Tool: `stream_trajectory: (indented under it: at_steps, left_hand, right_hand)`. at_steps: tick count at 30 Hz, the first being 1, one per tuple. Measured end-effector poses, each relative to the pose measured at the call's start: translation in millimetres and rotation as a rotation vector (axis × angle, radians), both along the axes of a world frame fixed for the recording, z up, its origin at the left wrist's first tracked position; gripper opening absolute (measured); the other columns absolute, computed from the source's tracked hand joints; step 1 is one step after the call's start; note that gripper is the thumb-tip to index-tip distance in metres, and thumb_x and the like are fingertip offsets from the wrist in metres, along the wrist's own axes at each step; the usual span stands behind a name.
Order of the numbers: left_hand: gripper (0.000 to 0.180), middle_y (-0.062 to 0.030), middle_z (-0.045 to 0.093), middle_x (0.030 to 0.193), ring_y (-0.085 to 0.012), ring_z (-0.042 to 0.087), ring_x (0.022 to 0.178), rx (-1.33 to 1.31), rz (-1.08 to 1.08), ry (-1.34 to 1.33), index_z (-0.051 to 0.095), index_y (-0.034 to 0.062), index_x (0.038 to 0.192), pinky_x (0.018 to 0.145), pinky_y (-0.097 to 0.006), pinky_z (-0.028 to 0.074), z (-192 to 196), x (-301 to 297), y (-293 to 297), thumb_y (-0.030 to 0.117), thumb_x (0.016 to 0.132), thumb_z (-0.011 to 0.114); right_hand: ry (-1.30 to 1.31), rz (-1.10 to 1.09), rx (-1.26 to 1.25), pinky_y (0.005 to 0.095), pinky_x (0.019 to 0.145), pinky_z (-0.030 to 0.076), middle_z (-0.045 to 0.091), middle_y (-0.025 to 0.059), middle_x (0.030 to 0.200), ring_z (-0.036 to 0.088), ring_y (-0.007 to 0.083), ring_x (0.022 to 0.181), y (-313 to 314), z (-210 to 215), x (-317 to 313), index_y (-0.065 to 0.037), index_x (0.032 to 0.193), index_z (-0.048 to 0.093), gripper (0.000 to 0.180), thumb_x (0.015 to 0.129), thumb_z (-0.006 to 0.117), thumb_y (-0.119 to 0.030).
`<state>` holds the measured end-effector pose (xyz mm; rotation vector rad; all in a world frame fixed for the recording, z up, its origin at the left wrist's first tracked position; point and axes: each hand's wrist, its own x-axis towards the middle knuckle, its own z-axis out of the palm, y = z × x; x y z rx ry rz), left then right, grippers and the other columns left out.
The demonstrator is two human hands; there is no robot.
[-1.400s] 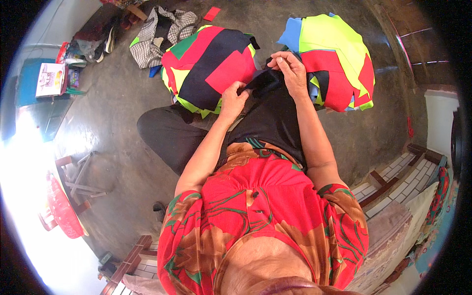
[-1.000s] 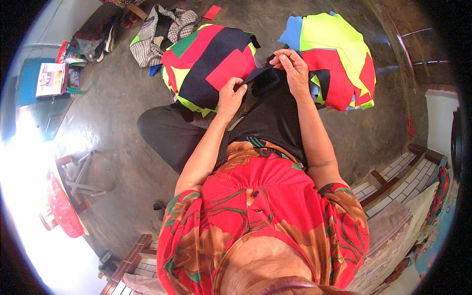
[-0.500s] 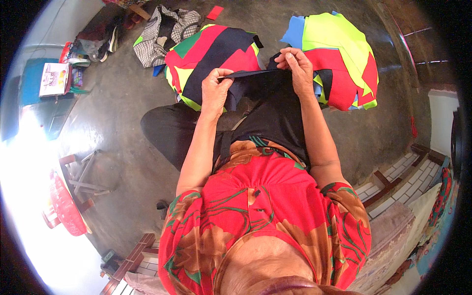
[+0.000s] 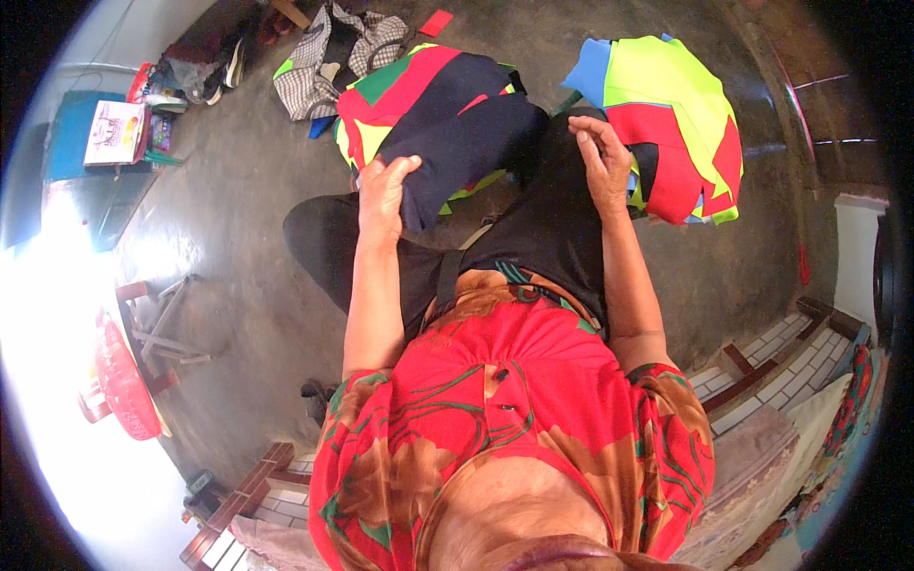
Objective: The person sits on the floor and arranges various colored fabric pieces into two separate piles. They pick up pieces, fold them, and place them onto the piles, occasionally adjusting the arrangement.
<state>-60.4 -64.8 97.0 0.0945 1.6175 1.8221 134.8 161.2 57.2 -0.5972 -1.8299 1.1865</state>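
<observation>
A dark navy piece of cloth (image 4: pixel 476 138) spreads over the front of the left pile of cut fabric (image 4: pixel 433 67), which shows red, green and yellow-green pieces. At the cloth's near left corner, my left hand (image 4: pixel 383 198) is closed, thumb against the fabric. My right hand (image 4: pixel 606 169) is raised over my right leg, fingers loosely bent and apart, with nothing seen in it. Just beyond it sits the right pile of cut fabric (image 4: pixel 666 90), mostly yellow-green and red with blue at its far left corner.
A checked grey-and-white cloth (image 4: pixel 309 81) lies on the concrete floor behind the left pile, near a small red scrap (image 4: pixel 436 23). Farther left are shoes (image 4: pixel 228 71) and a white box (image 4: pixel 114 133). A red plastic item (image 4: pixel 129 381) stands at the bright left side.
The navy cloth, stretched between both hands before, now lies spread over the left pile. My right hand has let go of it and moved slightly right; my left hand has drawn left and nearer.
</observation>
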Motion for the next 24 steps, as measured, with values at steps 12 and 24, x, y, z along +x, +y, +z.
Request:
stream_trajectory:
  at_steps: [12, 24]
  left_hand:
    - [0.025, -0.0056, 0.062, 0.096, -0.0131, 0.062, 0.084, 0.081, -0.226, 0.009, 0.055, -0.0003, 0.108, 0.077, -0.027, 0.050, -4, -2, -17, 0.005, 0.084, 0.056]
    - [0.019, -0.0053, 0.063, 0.086, -0.0141, 0.061, 0.075, 0.208, -0.426, 0.272, 0.062, -0.0041, 0.094, 0.069, -0.028, 0.050, 87, -37, 90, 0.011, 0.084, 0.063]
  right_hand:
    - [-0.213, -0.022, 0.172, 0.0266, 0.067, 0.049, 0.066, 0.0072, 0.087, 0.063, 0.0161, 0.073, -6, 8, -8, -0.005, 0.095, 0.065, 0.011, 0.085, 0.062, -0.005]
    - [-0.245, -0.017, 0.226, 0.0269, 0.066, 0.049, 0.064, 0.0069, 0.085, 0.061, 0.0189, 0.071, -3, 4, -11, -0.006, 0.093, 0.064, 0.010, 0.083, 0.062, -0.004]
